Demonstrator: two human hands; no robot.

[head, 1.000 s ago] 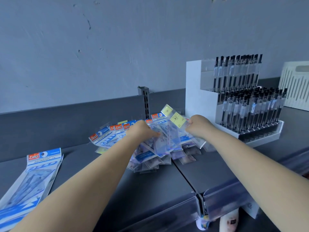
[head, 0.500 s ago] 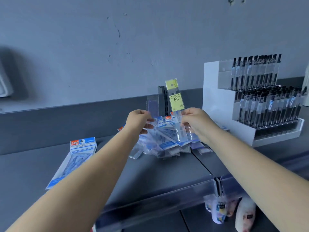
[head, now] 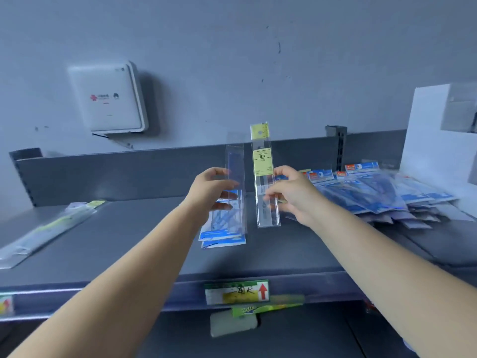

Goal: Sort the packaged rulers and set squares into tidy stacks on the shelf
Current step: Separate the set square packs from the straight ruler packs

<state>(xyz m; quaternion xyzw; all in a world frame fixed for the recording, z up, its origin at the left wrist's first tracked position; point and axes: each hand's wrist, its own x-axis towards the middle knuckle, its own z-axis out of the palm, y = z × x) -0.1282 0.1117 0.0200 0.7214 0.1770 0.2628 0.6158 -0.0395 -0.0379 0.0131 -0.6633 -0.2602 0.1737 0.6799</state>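
My right hand (head: pixel 291 195) pinches a clear-packed ruler with a yellow label (head: pixel 263 164), held upright above the grey shelf (head: pixel 129 244). My left hand (head: pixel 214 192) grips a second clear ruler pack (head: pixel 235 164), also upright, just to the left of the first. Under them a small stack of blue set-square packs (head: pixel 222 236) lies flat on the shelf. A loose heap of blue and red packs (head: pixel 374 192) is spread out to the right. A long yellow-green ruler pack (head: pixel 44 231) lies at the far left.
A white display box (head: pixel 433 140) stands at the right end of the shelf. A white wall-mounted device (head: pixel 108 99) hangs above the back panel. Price tags (head: pixel 236 291) sit on the shelf's front rail, with goods on the level below.
Both hands have lifted a ruler pack each out of the heap and carried them left, now over the small blue stack. The view swung left, so the pen display is mostly out of frame.
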